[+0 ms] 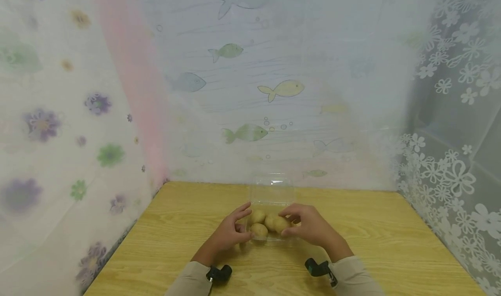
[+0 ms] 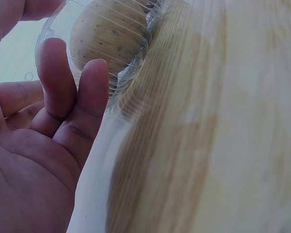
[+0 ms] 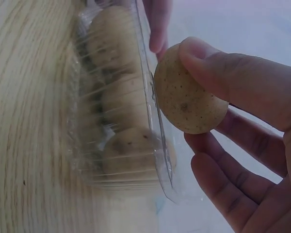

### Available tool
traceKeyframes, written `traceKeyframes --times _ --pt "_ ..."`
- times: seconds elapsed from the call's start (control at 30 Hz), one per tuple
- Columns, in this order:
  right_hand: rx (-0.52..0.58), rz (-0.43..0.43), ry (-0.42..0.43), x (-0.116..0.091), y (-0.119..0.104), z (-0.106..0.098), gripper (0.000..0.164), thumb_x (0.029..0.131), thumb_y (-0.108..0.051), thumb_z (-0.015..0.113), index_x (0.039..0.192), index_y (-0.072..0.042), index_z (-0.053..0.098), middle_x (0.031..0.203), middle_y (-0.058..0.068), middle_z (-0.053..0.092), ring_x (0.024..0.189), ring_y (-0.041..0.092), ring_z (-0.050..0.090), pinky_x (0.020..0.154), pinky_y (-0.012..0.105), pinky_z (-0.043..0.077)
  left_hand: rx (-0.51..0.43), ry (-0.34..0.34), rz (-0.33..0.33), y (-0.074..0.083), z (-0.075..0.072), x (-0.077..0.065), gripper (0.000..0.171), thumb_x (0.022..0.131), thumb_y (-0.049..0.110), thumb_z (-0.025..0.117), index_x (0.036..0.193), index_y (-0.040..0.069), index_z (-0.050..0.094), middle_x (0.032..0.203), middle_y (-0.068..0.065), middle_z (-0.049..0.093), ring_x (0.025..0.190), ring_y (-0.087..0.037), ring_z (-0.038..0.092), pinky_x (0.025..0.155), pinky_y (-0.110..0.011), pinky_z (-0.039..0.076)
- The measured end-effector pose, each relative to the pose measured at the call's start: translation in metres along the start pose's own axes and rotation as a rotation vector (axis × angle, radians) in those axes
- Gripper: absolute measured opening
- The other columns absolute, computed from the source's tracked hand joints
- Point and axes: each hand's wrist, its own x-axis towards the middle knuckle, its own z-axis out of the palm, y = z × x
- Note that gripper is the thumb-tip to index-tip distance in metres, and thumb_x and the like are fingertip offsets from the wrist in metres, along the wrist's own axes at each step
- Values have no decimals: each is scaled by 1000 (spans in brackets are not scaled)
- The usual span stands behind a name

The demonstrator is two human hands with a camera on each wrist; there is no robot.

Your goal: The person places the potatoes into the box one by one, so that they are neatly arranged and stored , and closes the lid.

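Note:
A clear plastic container [image 1: 272,237] stands on the table with its clear lid [image 1: 272,191] raised at the far side. Inside lie round tan potatoes, among them a front-left potato [image 1: 259,231] and one behind it [image 1: 258,216]. My left hand [image 1: 228,231] holds the container's left end; in the left wrist view its bent fingertips [image 2: 94,80] are at the ribbed wall. Between thumb and fingers, my right hand [image 1: 311,226] pinches a speckled potato [image 3: 186,97]. That potato is at the container's rim, above the others in the right wrist view.
The wood-grain table [image 1: 188,209] extends around the container. A fish-patterned sheet [image 1: 282,113] hangs along the far edge, with flowered sheets at left and right. Each wrist carries a small black camera mount, such as the left mount [image 1: 220,274].

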Motion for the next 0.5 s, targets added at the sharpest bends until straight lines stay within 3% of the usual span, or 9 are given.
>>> traceKeyframes --times 0.27,0.5 --pt "-44 -12 -23 2 5 9 49 80 -30 89 123 -12 74 120 -2 72 101 17 71 87 37 60 6 2 -7 0 1 -2 87 94 22 78 165 16 29 173 -1 19 60 -6 53 58 -26 51" --pt "-101 -11 -24 4 0 11 48 80 -27 90 122 -11 75 119 -1 73 100 16 70 87 34 59 26 7 -8 1 1 -2 86 94 22 78 165 14 29 174 -1 18 61 -6 53 60 -26 52"
